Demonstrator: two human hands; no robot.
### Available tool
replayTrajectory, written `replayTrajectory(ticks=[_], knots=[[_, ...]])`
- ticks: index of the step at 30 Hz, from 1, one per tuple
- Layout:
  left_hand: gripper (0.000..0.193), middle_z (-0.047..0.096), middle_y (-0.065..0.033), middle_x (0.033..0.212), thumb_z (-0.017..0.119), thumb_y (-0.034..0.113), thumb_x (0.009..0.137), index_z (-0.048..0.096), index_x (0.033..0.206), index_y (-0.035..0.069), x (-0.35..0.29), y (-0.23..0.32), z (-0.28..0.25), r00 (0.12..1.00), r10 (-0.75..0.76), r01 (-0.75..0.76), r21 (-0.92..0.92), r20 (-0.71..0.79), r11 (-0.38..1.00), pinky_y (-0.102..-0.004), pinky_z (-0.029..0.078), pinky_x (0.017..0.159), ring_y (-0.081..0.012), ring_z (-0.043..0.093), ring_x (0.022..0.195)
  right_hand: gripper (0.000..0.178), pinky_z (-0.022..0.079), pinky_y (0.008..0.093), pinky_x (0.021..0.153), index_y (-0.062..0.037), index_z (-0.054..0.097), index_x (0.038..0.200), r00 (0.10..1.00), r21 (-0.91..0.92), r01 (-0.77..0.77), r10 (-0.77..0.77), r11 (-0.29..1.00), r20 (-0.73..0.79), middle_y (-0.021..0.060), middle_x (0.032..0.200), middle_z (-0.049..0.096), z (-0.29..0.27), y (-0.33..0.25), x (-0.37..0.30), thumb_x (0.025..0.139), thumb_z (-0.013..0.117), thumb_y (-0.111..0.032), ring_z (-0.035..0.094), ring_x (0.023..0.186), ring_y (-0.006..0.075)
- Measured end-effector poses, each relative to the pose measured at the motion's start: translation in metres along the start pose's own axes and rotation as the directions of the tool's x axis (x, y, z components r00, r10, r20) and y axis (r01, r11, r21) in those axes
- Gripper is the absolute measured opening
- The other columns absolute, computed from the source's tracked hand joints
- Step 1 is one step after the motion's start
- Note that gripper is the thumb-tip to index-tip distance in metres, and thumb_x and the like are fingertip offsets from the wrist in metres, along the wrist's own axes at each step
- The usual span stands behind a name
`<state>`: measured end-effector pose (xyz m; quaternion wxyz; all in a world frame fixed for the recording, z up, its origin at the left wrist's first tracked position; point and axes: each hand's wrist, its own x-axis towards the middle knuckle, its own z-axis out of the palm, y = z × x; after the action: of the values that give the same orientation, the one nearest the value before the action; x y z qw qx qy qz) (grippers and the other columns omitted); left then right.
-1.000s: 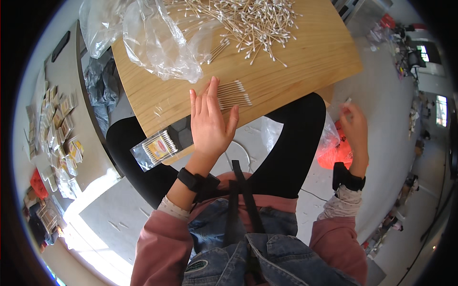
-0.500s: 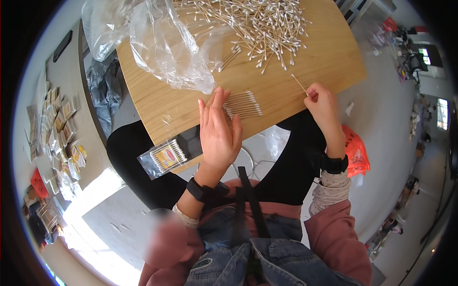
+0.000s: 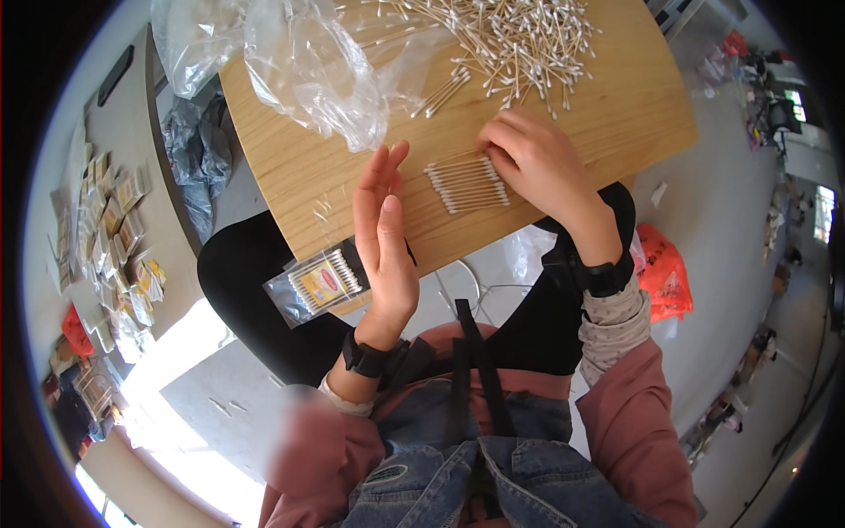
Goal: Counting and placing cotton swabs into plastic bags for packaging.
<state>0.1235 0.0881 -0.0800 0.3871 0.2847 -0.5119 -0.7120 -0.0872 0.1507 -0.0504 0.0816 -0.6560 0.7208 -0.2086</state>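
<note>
A neat row of cotton swabs (image 3: 468,186) lies side by side near the front edge of the wooden table (image 3: 607,132). My right hand (image 3: 537,158) is at the row's far right corner, thumb and fingers pinched on the end of a cotton swab, mostly hidden by the hand. Just left of the row my left hand (image 3: 385,242) is held on edge, fingers stretched out and holding nothing. A large loose pile of cotton swabs (image 3: 537,48) covers the far part of the table, with a few swabs (image 3: 443,93) lying apart from it.
Crumpled clear plastic bags (image 3: 308,79) lie at the table's far left. A clear packet of swabs with a yellow label (image 3: 324,282) rests at the near left corner. Many similar packets (image 3: 113,233) lie on a surface further left. A red bag (image 3: 662,273) is at the right.
My right hand has moved left from the table's right side to the row, bringing the swab it held. My left hand has drawn slightly left, away from the row.
</note>
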Motion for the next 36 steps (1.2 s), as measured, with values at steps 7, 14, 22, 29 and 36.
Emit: replayTrajectory(ticks=[7,14,22,29,36], knots=[[0.06,0.038,-0.026,0.158,0.04,0.034,0.108,0.034,0.154,-0.004,0.009,-0.009,0.014,0.999,-0.011,0.008,-0.109,-0.032,0.994,-0.0411,0.016,0.127,-0.0302,0.03,0.152,0.019,0.05,0.0338,0.097,-0.0053,0.068,0.117,0.874,0.446,-0.176,0.348,0.878,-0.339,0.01,0.121,0.067,0.027,-0.017,-0.02,0.104,0.059,-0.016,0.064,0.111,0.0222],[0.062,0.033,-0.0233,0.162,0.039,0.038,0.109,0.03,0.156,-0.003,0.001,-0.013,0.044,0.997,-0.007,-0.005,-0.146,-0.078,0.989,-0.0413,0.012,0.127,-0.0296,0.024,0.155,0.034,0.046,0.0364,0.109,0.0024,0.062,0.126,0.708,0.869,-0.116,0.654,0.482,-0.268,0.0144,0.131,0.065,0.064,-0.06,-0.012,0.112,0.043,-0.023,0.06,0.123,0.0226],[0.063,0.032,-0.0212,0.163,0.038,0.04,0.109,0.03,0.157,0.001,0.001,-0.01,0.038,0.994,-0.031,0.007,-0.211,-0.108,0.978,-0.0386,0.014,0.126,-0.0277,0.026,0.154,0.029,0.041,0.0378,0.112,-0.0011,0.059,0.13,0.817,0.403,-0.271,0.43,0.874,-0.384,0.0136,0.13,0.064,0.061,-0.048,-0.005,0.105,0.053,-0.015,0.058,0.127,0.0274],[0.065,0.032,-0.0218,0.163,0.039,0.042,0.108,0.031,0.156,-0.002,-0.003,-0.02,0.04,0.996,0.025,-0.039,-0.17,-0.088,0.985,-0.0389,0.015,0.126,-0.0281,0.025,0.154,0.05,0.032,0.0473,0.122,-0.001,0.051,0.144,0.951,-0.135,-0.197,0.155,0.971,-0.267,0.0169,0.151,0.051,0.082,-0.045,-0.001,0.096,0.055,-0.013,0.04,0.147,0.032],[0.064,0.032,-0.0212,0.163,0.039,0.041,0.107,0.033,0.155,-0.001,-0.021,-0.001,0.02,0.978,0.029,-0.065,-0.172,-0.207,0.983,-0.0393,0.015,0.127,-0.0279,0.025,0.154,0.051,0.032,0.0478,0.121,0.0,0.051,0.143,0.971,-0.023,-0.105,0.097,0.994,-0.217,0.0178,0.149,0.052,0.092,-0.071,-0.002,0.093,0.054,-0.011,0.041,0.147,0.0329]])
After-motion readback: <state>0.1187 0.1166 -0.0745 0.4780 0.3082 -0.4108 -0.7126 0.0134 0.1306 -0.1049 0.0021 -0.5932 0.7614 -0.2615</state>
